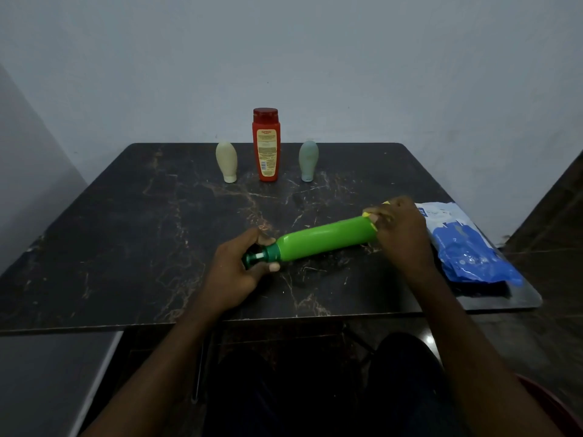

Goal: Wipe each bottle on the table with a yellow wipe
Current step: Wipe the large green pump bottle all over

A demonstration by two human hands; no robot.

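A bright green bottle [325, 239] lies on its side over the dark marbled table [126, 247], its dark green cap end pointing left. My left hand [239, 269] grips that cap end. My right hand [399, 234] is curled over the bottle's base and presses a yellow wipe [372, 220] against it; only small edges of the wipe show. At the back of the table stand a red-orange bottle [266, 145], a cream bottle [226, 161] to its left and a pale blue-grey bottle [308, 160] to its right.
A blue and white wipes packet [463, 244] lies at the table's right edge, just beyond my right hand. A plain wall rises behind the table. My knees show below the table's front edge.
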